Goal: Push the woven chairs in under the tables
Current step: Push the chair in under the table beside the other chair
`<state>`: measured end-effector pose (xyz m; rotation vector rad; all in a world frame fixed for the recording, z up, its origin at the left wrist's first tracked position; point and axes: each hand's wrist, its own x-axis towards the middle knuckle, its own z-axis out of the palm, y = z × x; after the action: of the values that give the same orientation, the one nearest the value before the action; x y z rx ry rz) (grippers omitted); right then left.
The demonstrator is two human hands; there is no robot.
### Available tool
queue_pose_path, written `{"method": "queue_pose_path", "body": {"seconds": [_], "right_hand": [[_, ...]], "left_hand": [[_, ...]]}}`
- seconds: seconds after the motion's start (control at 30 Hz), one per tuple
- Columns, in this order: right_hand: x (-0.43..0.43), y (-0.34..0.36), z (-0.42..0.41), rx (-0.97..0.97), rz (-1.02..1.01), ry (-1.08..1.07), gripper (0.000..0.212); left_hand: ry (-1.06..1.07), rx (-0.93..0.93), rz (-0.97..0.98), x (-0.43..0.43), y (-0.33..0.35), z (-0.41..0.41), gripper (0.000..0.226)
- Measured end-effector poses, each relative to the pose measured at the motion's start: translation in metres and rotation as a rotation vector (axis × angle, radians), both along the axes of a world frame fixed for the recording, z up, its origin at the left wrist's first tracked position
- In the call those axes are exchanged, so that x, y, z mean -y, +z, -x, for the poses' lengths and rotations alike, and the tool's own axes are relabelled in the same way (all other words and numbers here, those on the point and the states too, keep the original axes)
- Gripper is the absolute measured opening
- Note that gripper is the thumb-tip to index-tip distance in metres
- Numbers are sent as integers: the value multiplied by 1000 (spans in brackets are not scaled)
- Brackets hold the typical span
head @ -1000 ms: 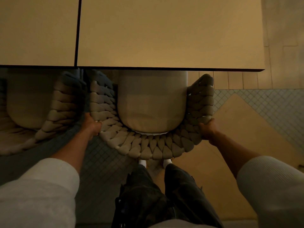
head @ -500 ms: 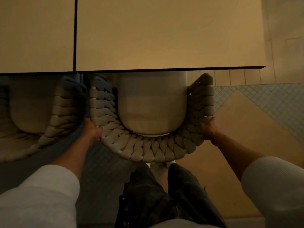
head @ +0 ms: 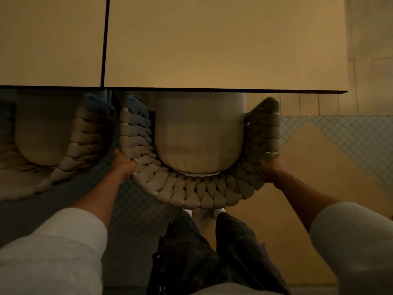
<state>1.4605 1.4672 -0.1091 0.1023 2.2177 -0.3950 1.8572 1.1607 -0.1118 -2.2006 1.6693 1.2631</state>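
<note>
Evidently, the woven chair (head: 197,192) is being clasped by its back between the left hand (head: 124,165) and right hand (head: 270,170), with its seat (head: 198,141), beyond them, being judged only partly under the table (head: 212,50).

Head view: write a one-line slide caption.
The left hand and right hand grip the woven chair by its back, seat partly under the table.

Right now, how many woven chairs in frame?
2. One chair sits at centre, partly under the right table, its back gripped by the left hand and the right hand. The other chair is at left, cut by the frame edge; more may lie beyond.
</note>
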Motion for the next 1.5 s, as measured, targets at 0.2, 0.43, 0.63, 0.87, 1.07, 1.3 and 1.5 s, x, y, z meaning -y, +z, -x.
{"method": "queue_pose_path", "body": {"seconds": [0.2,0.43,0.63,0.87,1.07,1.3,1.5], "right_hand": [[1,6,-2,4,20,-2,63],[11,15,0,-35,-5,28,73],[9,19,0,-8,-8,11,65],[7,17,-3,-40,-49,54,67],[7,25,-8,3,7,-6,73],[-4,30,-23,74,118,-89,89],[-10,71,-32,37,153,-51,92]], "left_hand": [[-43,22,26,6,-3,-8,62],[-134,90,46,11,0,-5,67],[-189,117,15,12,3,-4,67],[-240,160,2,8,9,1,67],[-259,193,-33,6,16,3,65],[-414,365,147,-18,60,45,92],[-997,99,50,-45,87,117,83]]}}
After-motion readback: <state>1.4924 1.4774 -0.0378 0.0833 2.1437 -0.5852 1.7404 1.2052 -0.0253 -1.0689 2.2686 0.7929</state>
